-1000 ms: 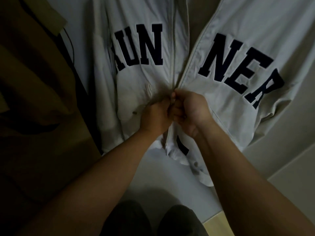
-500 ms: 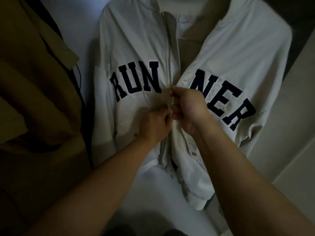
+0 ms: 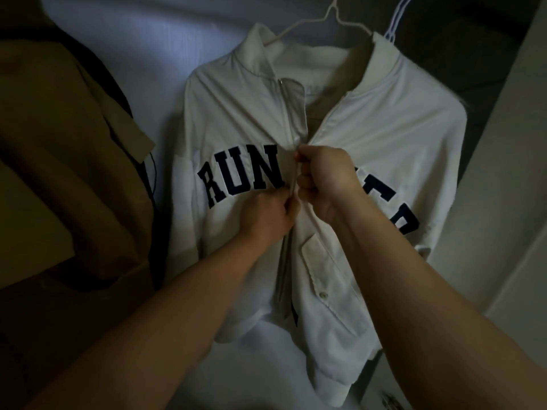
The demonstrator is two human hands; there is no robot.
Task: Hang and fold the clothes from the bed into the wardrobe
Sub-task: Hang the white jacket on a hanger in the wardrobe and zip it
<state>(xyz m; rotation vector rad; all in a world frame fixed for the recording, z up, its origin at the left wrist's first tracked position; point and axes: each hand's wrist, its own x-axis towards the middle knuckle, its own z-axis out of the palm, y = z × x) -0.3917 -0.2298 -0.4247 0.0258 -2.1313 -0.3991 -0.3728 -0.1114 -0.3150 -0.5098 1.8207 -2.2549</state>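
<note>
A white jacket [image 3: 236, 122] with dark "RUNNER" lettering hangs on a white hanger [image 3: 328, 17] inside the wardrobe. Its front is joined from the hem up to chest height and stands open above that. My left hand [image 3: 266, 214] pinches the left front edge just below the letters. My right hand [image 3: 322, 176] is closed on the zip line a little higher, covering part of the lettering. What exactly sits between the right fingers is hidden.
A tan coat [image 3: 68, 161] hangs close on the left, touching the jacket's sleeve area. A dark garment with white stripes [image 3: 396, 16] hangs behind at the upper right. The pale wardrobe side panel [image 3: 503, 173] stands on the right.
My right hand has travelled up the jacket's front and the opening has closed further. The view has tilted up, so the collar and hanger now show.
</note>
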